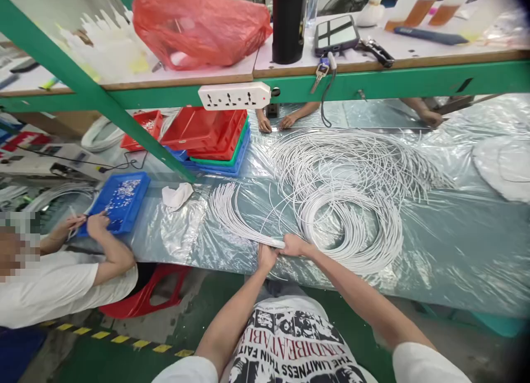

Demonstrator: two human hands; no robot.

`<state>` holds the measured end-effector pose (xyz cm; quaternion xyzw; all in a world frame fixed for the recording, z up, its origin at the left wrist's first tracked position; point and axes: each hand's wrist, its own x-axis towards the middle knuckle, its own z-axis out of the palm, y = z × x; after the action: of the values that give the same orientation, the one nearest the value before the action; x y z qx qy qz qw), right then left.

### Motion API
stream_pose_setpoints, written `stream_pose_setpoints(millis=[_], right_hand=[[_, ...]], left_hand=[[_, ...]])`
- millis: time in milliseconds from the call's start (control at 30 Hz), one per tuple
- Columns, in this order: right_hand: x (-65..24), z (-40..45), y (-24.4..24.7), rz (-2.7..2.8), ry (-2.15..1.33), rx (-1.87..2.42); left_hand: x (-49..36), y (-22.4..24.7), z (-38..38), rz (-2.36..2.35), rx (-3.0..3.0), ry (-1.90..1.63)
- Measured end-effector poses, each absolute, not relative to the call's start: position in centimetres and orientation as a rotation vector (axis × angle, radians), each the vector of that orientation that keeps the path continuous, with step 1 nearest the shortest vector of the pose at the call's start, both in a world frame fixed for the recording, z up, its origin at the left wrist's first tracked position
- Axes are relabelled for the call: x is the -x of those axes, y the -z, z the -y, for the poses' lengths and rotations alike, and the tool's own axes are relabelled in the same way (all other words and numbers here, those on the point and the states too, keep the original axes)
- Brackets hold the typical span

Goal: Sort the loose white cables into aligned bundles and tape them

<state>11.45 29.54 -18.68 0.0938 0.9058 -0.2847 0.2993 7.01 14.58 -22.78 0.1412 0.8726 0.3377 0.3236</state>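
Bright, diffuse light streaks the tabletop (439, 234) with white glare; the upper right corner darkens, and the upper left white bottles (114, 49) blur.

The desk (439, 250) is covered with plastic (178, 234); above it, a shelf (422, 51) is framed in green; the floor (95, 358) is marked with striped tape (120, 339).

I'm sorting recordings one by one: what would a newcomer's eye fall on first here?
First, the big sprawl of white cables mid-table, with the left hand and right hand gripping a separate bundle near the front edge. Then the crumpled red plastic bag on the shelf above, and the stacked trays left of the cables.
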Motion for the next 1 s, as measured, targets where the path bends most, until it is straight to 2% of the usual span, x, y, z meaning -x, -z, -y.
stream_pose_setpoints(millis=[167, 300, 533, 1000], right_hand=[[-13.4, -27.4, 19.9, -2.398, 0.648, -0.333], [-14.5, -26.3, 20.7, -2.39, 0.592, -0.357], [-14.5, -26.4, 20.9, -2.412, 0.577, -0.335], [-14.4, -26.4, 21.6, -2.33, 0.655, -0.412]], left_hand=[[-4.7, 20.1, -11.4, -2.229, -0.608, -0.603], [-1.6, 18.7, -12.9, -2.255, -0.822, -0.474], [0.5, 20.0, -19.5, -1.986, -1.281, -0.183], [0.0, 19.6, -21.2, -1.904, -1.638, 0.072]])
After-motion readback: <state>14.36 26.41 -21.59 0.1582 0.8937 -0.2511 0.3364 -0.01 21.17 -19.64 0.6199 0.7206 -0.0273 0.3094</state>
